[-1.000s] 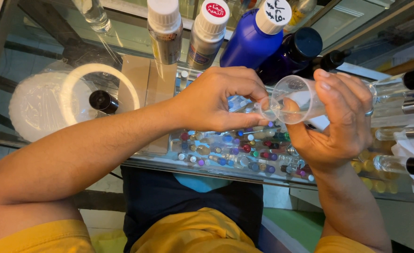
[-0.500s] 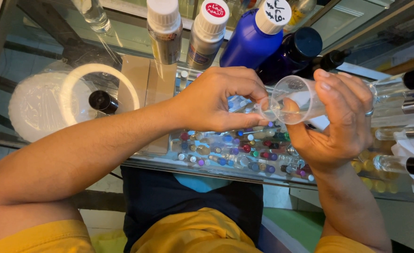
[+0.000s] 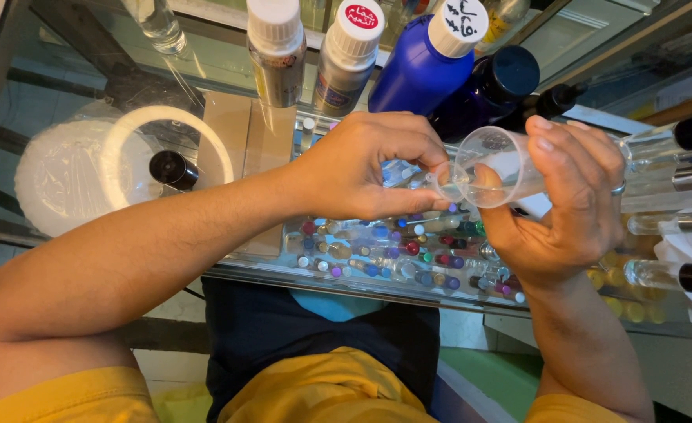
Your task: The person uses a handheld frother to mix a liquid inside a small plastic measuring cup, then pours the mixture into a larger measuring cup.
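Right hand: my right hand grips a clear plastic cup, tipped on its side with the mouth facing left, thumb under it and fingers over the top.
Left hand: my left hand is pinched shut on a small clear vial, held right at the cup's rim; the two touch or nearly touch, I cannot tell which.
Where they are: both are held in the air above the glass counter, over its middle.
Below my hands: a spread of tiny vials with red, blue, green and purple caps shows through the glass, packed close together.
Behind my hands: a silver bottle and a second silver bottle, both with ribbed white caps, stand side by side; right of them are a blue bottle with a white cap and a dark blue bottle with a black cap, just behind the cup.
To the right: clear glass tubes with dark caps lie sideways, close to my right hand.
To the left: a round white lid and a small black cap sit well apart from my hands.
Textures: the cup is smooth and see-through, the counter glossy.
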